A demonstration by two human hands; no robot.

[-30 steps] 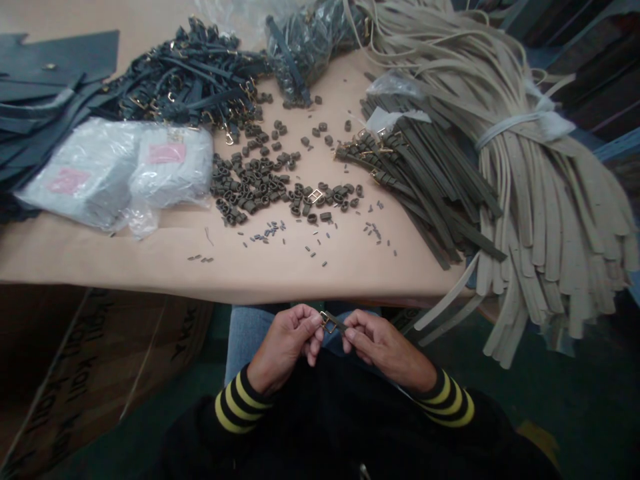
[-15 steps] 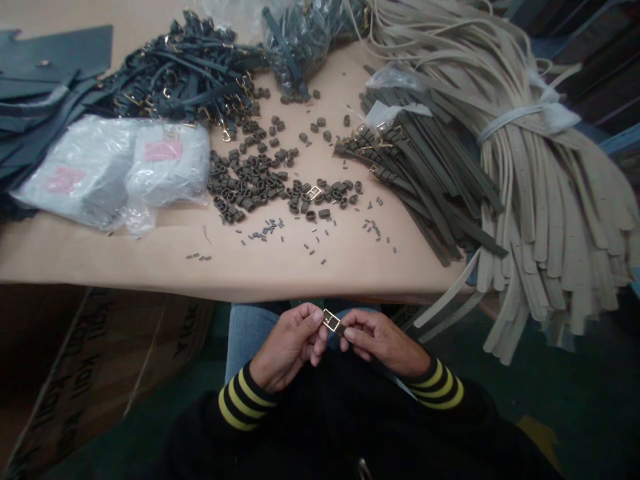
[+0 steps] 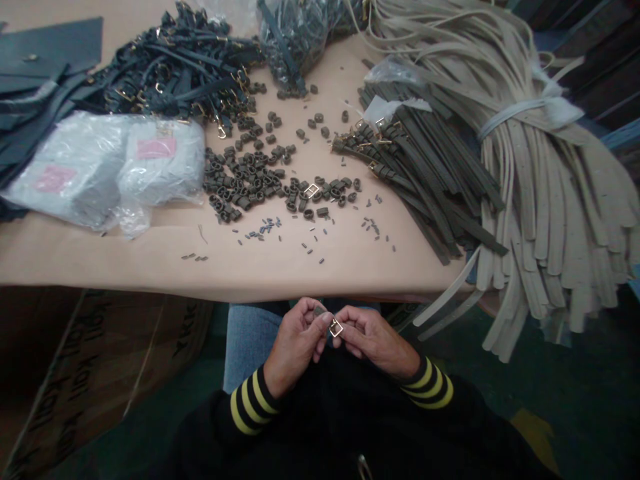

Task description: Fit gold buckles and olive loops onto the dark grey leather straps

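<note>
L hand (image 3: 295,341) pinches a dark strap (image 3: 319,311), R hand (image 3: 383,339) the buckle (image 3: 336,328), w/ fingertips only, so it could slip & drop off the lap (image 3: 250,337) b/c it's small.

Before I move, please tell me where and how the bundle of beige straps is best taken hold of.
Probably grip the bundle of beige straps at its white tie, from above with a wide grasp: there the straps are gathered, while their ends fan out past the table edge and may slip separately.

Tan-covered table (image 3: 150,263), dark straps (image 3: 170,73), white packets (image 3: 163,160), small loops (image 3: 245,180), olive straps (image 3: 430,160), beige strips (image 3: 515,133)
</note>
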